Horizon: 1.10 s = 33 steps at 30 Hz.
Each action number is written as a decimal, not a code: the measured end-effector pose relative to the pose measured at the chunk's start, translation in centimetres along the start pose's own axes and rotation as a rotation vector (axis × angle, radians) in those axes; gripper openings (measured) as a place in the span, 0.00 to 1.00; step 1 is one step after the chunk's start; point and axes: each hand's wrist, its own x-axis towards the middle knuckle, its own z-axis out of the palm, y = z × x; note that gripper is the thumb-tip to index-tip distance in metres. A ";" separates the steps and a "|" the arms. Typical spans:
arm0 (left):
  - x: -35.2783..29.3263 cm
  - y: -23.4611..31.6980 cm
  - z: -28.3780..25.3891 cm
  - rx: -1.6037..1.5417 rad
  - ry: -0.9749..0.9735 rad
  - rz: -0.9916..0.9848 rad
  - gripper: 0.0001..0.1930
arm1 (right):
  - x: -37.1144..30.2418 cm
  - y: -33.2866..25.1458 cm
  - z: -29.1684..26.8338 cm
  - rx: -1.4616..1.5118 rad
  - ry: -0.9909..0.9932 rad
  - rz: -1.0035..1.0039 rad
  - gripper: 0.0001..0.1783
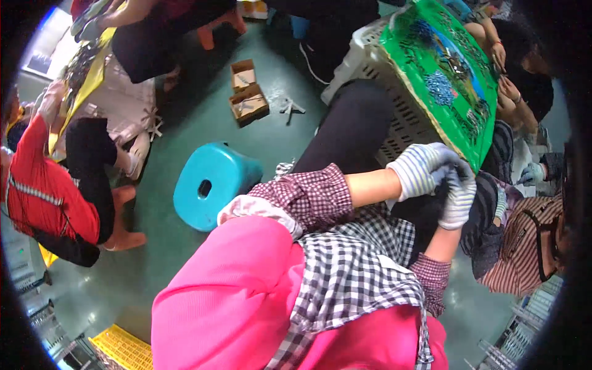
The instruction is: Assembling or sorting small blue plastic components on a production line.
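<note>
My left hand [419, 169], in a white glove with blue-grey stripes, meets my right hand [458, 196], gloved the same way, above my lap. The fingers of both are bent and pressed together at the fingertips. Whatever they hold, if anything, is hidden by the dark fingertips of the gloves. Just beyond them is the near corner of a green board [404, 46]. Many small dark parts lie scattered on it, along with a pile of small blue pieces [439, 87]. The board rests on a pale perforated plastic crate [364, 52].
A turquoise stool [213, 185] stands at my left. Two small cardboard boxes [249, 105] and some white pieces [290, 109] lie on the floor ahead. Other people work around the board and at a yellow-edged surface [92, 80] far left. A yellow basket [123, 346] sits lower left.
</note>
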 end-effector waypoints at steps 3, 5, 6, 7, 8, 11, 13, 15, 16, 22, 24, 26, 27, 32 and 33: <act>0.0 0.9 -0.5 0.004 -0.007 0.083 0.14 | -0.2 -0.8 0.4 0.075 -0.047 -0.037 0.12; 0.1 1.4 -0.7 0.029 0.064 0.116 0.13 | -0.2 -1.1 1.5 -0.014 0.105 -0.301 0.16; 0.1 1.6 -0.7 -0.031 0.067 0.070 0.12 | -0.4 -1.4 2.0 0.056 0.099 -0.375 0.20; -0.1 2.0 -0.8 -0.055 0.060 0.014 0.13 | -0.7 -1.8 2.4 -0.074 0.171 -0.387 0.23; -0.2 2.4 -1.0 -0.030 0.077 0.039 0.13 | -0.9 -2.4 2.6 -0.114 0.165 -0.383 0.23; -0.1 3.7 -1.6 0.021 0.014 0.124 0.18 | -0.9 -4.7 2.6 -0.516 0.181 -0.438 0.16; 0.1 4.8 -2.1 0.078 -0.049 0.149 0.19 | -1.1 -6.2 2.3 -0.382 0.032 -0.351 0.09; 0.5 5.8 -2.3 0.115 -0.013 0.240 0.19 | -0.8 -6.9 2.5 -0.147 -0.031 -0.311 0.07; 0.6 6.2 -2.3 0.147 -0.006 0.260 0.18 | -0.4 -7.2 2.5 -0.061 -0.059 -0.291 0.07; 0.3 7.4 -0.6 -0.152 0.097 -0.083 0.12 | -0.5 -7.4 2.2 0.204 -0.172 -0.159 0.14; 0.1 7.8 -0.1 -0.062 0.141 -0.006 0.13 | -1.0 -7.6 1.6 0.161 -0.200 -0.205 0.13; -0.3 8.4 0.5 -0.015 0.150 -0.003 0.13 | -1.3 -7.6 1.3 0.080 -0.129 -0.272 0.11; -0.1 8.4 0.9 0.062 0.139 0.071 0.13 | -1.6 -7.4 1.0 0.222 -0.144 -0.220 0.11; 0.3 8.1 3.2 0.034 0.029 0.129 0.13 | -2.7 -5.8 -1.0 0.360 -0.072 -0.263 0.11; 0.5 7.9 3.7 0.013 -0.001 0.126 0.14 | -3.0 -5.5 -1.6 0.363 -0.053 -0.268 0.12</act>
